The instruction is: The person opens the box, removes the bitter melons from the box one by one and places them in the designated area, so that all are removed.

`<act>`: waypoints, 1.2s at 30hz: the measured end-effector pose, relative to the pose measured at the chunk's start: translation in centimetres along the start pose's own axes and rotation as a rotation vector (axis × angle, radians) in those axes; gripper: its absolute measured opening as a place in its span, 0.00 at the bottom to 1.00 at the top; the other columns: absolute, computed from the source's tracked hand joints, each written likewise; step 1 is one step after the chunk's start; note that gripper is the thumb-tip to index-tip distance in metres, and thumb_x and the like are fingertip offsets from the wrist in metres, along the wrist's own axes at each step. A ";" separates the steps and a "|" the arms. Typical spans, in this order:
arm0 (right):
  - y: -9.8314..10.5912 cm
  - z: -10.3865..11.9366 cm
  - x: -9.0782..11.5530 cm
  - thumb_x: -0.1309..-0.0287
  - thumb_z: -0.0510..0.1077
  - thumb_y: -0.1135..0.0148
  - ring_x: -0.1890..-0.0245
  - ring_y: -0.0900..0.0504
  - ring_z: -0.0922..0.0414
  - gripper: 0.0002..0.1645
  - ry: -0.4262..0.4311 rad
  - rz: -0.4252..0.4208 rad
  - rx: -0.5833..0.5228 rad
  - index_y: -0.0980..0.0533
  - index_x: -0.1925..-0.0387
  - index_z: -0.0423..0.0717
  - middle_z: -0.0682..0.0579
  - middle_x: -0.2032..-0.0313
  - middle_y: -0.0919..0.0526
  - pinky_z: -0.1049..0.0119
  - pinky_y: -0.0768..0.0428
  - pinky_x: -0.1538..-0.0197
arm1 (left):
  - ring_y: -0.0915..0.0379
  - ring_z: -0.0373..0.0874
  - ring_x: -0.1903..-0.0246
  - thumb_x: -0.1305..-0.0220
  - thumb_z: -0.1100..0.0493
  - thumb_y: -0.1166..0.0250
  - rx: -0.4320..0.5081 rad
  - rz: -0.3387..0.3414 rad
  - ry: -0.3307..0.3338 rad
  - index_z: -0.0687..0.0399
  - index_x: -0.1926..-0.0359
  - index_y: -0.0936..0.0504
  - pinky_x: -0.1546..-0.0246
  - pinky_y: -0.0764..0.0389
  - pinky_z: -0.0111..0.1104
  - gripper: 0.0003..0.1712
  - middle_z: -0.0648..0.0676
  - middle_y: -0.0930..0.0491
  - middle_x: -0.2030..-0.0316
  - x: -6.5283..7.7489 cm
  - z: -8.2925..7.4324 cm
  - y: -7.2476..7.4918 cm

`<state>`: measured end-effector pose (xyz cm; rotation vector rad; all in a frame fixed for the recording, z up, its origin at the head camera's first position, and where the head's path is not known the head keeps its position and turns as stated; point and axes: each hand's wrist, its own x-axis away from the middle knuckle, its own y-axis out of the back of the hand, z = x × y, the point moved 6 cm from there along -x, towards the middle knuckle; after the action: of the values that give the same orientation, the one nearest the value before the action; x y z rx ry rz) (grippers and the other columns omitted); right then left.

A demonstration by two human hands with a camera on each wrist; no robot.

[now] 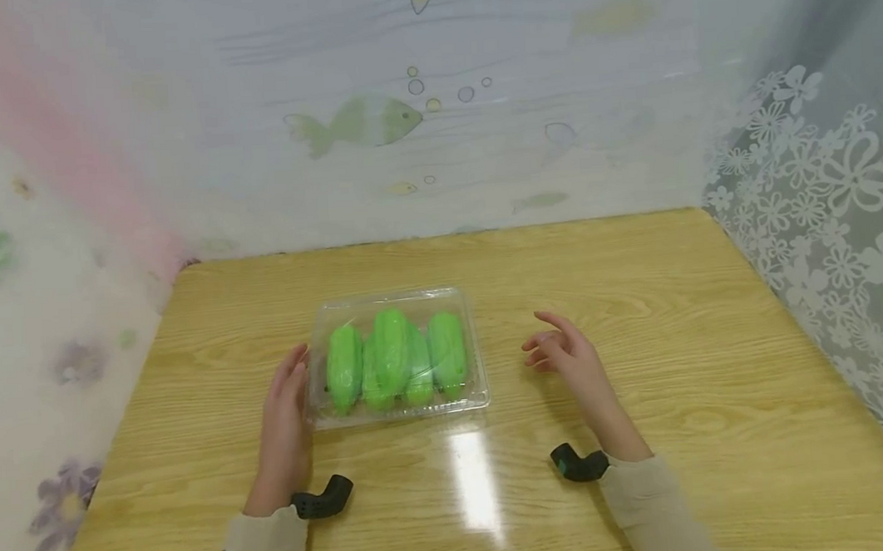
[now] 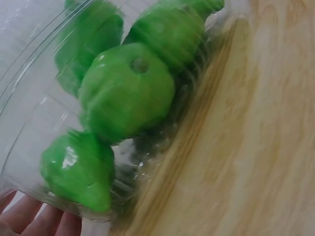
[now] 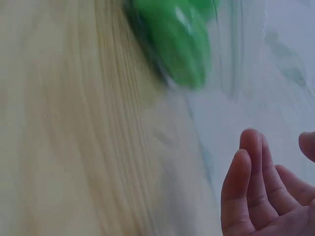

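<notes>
At the far left, a pale sheet (image 1: pixel 11 356) printed with flowers hangs beside the wood-grain table (image 1: pixel 637 298). A beige sleeve (image 1: pixel 264 543) comes up from the lower edge, with a black wrist device (image 1: pixel 322 500) at its cuff, and leads to the left hand (image 1: pixel 283 429). Its fingers are fairly straight and close together, resting against the left wall of a clear plastic container (image 1: pixel 428 299); in the left wrist view their tips show at the bottom of that wall. The container sits on the table, a little left of the middle, and clear plastic covers its load. Inside are rounded, elongated green pieces (image 1: pixel 391 353), at least five: one by the left wall, a cluster in the middle with one lying on top of others, and one near the right wall. The left wrist view shows a small round knob on the end of one piece. Right of the container, in front of it, a bright patch of light (image 1: pixel 475 482) shines on the table. The right hand (image 1: pixel 572 364) is well apart from the container, its fingers loosely bent and the thumb standing away from them. Farther right hangs a sheer curtain (image 1: pixel 834 197) with white flowers.
</notes>
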<state>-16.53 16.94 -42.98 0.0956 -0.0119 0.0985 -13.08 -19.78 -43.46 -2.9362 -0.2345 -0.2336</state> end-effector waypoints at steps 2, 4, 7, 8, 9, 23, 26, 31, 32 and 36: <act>-1.7 0.0 0.3 0.38 0.48 0.50 0.64 0.22 0.45 0.27 -0.005 0.040 -0.054 0.40 0.39 0.48 0.37 0.59 0.24 0.52 0.25 0.58 | 0.56 0.40 0.36 0.33 0.45 0.54 0.028 0.015 -0.011 0.46 0.33 0.46 0.37 0.53 0.37 0.30 0.46 0.49 0.35 0.0 0.1 -0.3; -3.3 0.0 0.6 0.39 0.47 0.49 0.63 0.22 0.46 0.29 -0.019 0.097 -0.080 0.41 0.38 0.48 0.37 0.58 0.24 0.52 0.25 0.58 | 0.56 0.39 0.36 0.32 0.47 0.55 0.039 0.018 -0.035 0.47 0.33 0.46 0.38 0.53 0.36 0.29 0.46 0.49 0.35 0.0 0.2 -0.4; -5.2 0.1 1.1 0.40 0.45 0.47 0.62 0.23 0.48 0.30 -0.043 0.165 -0.080 0.42 0.38 0.47 0.38 0.55 0.27 0.55 0.25 0.57 | 0.56 0.39 0.36 0.31 0.49 0.57 0.035 0.015 -0.053 0.47 0.33 0.46 0.38 0.52 0.34 0.27 0.46 0.49 0.35 0.1 0.5 -0.5; -5.6 0.1 1.3 0.41 0.44 0.46 0.62 0.23 0.49 0.30 -0.049 0.173 -0.073 0.41 0.38 0.47 0.39 0.55 0.27 0.56 0.25 0.58 | 0.57 0.39 0.36 0.31 0.49 0.58 0.032 0.014 -0.057 0.47 0.33 0.46 0.38 0.52 0.33 0.27 0.46 0.50 0.34 0.1 0.6 -0.6; -5.8 0.2 1.4 0.41 0.44 0.45 0.62 0.24 0.50 0.30 -0.056 0.170 -0.067 0.40 0.38 0.46 0.40 0.56 0.28 0.58 0.24 0.58 | 0.56 0.39 0.36 0.31 0.50 0.58 0.033 0.013 -0.064 0.46 0.33 0.45 0.38 0.52 0.33 0.26 0.45 0.49 0.34 0.1 0.6 -0.6; -6.2 -1.0 1.9 0.47 0.46 0.38 0.61 0.22 0.54 0.25 -0.079 0.007 -0.076 0.30 0.46 0.50 0.45 0.57 0.25 0.66 0.24 0.60 | 0.56 0.37 0.36 0.29 0.59 0.67 0.013 0.020 -0.164 0.44 0.34 0.44 0.38 0.52 0.31 0.24 0.43 0.48 0.34 0.6 1.4 -0.7; -6.2 -1.3 2.0 0.48 0.48 0.38 0.58 0.23 0.54 0.25 -0.058 -0.003 -0.080 0.29 0.47 0.50 0.47 0.54 0.26 0.66 0.24 0.58 | 0.57 0.38 0.35 0.30 0.61 0.68 0.009 0.037 -0.202 0.46 0.33 0.45 0.38 0.52 0.30 0.25 0.46 0.50 0.33 0.8 1.3 -0.9; -6.4 -1.2 2.1 0.46 0.47 0.40 0.53 0.25 0.53 0.24 -0.039 0.001 -0.096 0.30 0.47 0.48 0.47 0.51 0.25 0.64 0.24 0.57 | 0.58 0.35 0.35 0.31 0.63 0.68 -0.044 0.019 -0.231 0.46 0.34 0.44 0.39 0.52 0.26 0.26 0.48 0.51 0.33 0.7 1.3 -0.9; -6.4 -1.2 2.1 0.46 0.46 0.40 0.53 0.25 0.53 0.23 -0.040 0.002 -0.097 0.30 0.47 0.48 0.46 0.51 0.25 0.64 0.24 0.57 | 0.58 0.34 0.35 0.31 0.63 0.69 -0.052 0.015 -0.230 0.45 0.34 0.44 0.39 0.53 0.25 0.26 0.47 0.51 0.33 0.7 1.3 -1.0; -6.7 -0.7 2.1 0.43 0.44 0.43 0.52 0.26 0.51 0.21 -0.062 0.014 -0.101 0.30 0.47 0.46 0.43 0.53 0.24 0.67 0.24 0.58 | 0.59 0.33 0.36 0.32 0.64 0.71 -0.109 0.003 -0.237 0.43 0.34 0.44 0.40 0.53 0.24 0.27 0.46 0.51 0.33 0.8 1.4 -0.8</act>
<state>-13.74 10.60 -44.22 -0.0022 -0.0793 0.1088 -12.22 -18.57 -44.49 -3.0696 -0.2580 0.1069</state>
